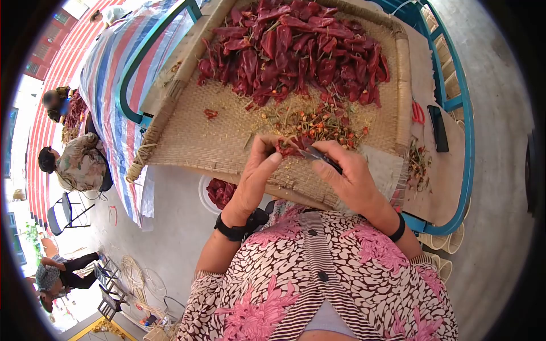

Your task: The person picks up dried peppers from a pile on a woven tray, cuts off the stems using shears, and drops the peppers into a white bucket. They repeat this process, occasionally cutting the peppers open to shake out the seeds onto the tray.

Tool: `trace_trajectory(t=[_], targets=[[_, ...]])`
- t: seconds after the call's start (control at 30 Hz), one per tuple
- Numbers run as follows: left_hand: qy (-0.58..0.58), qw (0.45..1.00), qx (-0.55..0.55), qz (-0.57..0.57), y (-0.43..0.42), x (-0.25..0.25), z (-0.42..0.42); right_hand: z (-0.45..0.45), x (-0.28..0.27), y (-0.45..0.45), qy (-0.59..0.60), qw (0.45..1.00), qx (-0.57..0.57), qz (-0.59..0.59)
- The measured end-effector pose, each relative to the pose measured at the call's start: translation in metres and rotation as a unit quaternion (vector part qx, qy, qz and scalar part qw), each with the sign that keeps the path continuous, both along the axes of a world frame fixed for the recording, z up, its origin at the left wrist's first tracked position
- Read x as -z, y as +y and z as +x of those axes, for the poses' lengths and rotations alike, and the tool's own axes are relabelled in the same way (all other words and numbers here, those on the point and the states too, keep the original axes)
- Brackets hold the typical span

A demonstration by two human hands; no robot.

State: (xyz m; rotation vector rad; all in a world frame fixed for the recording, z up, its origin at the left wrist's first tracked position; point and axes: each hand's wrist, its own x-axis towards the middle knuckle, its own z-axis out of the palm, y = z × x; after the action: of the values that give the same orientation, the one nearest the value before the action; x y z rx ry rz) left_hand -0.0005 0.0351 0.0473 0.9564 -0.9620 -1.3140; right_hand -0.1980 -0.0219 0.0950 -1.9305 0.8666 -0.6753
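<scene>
My left hand (257, 173) pinches a dried red chili (289, 149) over the near edge of a woven tray (193, 133). Close on its right, my right hand (347, 173) is closed on a dark cutting tool (323, 158), whose tip meets the chili. Beyond both hands lies a heap of dark red chilies (290, 51). Between heap and hands sit cut stem tops (321, 122) and scattered yellow seeds (261, 116). The tool's handle is partly hidden by my fingers.
Right of the tray are red-handled scissors (418, 112), a black phone (438, 128) and loose stems (419, 165), within a blue metal frame (467, 142). A white bowl of chilies (219, 193) is below the tray. Several people are at the left, beside striped sheeting (108, 74).
</scene>
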Motion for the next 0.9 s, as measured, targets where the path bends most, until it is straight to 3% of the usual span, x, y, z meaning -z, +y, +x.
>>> trace_trajectory(t=[0.23, 0.33, 0.5, 0.8, 0.9], targets=[[-0.066, 0.997, 0.030, -0.031, 0.006, 0.001, 0.004, 0.002, 0.004, 0.003, 0.033, 0.997, 0.006, -0.073], [0.013, 1.000, 0.012, -0.016, 0.006, 0.001, 0.002, 0.001, 0.002, 0.006, 0.061, 0.993, 0.002, -0.105], [-0.032, 0.999, 0.012, -0.021, 0.003, 0.003, 0.000, 0.002, 0.005, 0.009, 0.067, 0.991, 0.017, -0.116], [-0.045, 0.999, -0.023, -0.007, 0.001, 0.011, -0.009, 0.002, 0.016, 0.011, 0.030, 0.996, 0.031, -0.082], [-0.114, 0.993, -0.038, -0.017, 0.000, 0.023, -0.008, 0.002, 0.013, 0.009, 0.038, 0.999, 0.013, 0.025]])
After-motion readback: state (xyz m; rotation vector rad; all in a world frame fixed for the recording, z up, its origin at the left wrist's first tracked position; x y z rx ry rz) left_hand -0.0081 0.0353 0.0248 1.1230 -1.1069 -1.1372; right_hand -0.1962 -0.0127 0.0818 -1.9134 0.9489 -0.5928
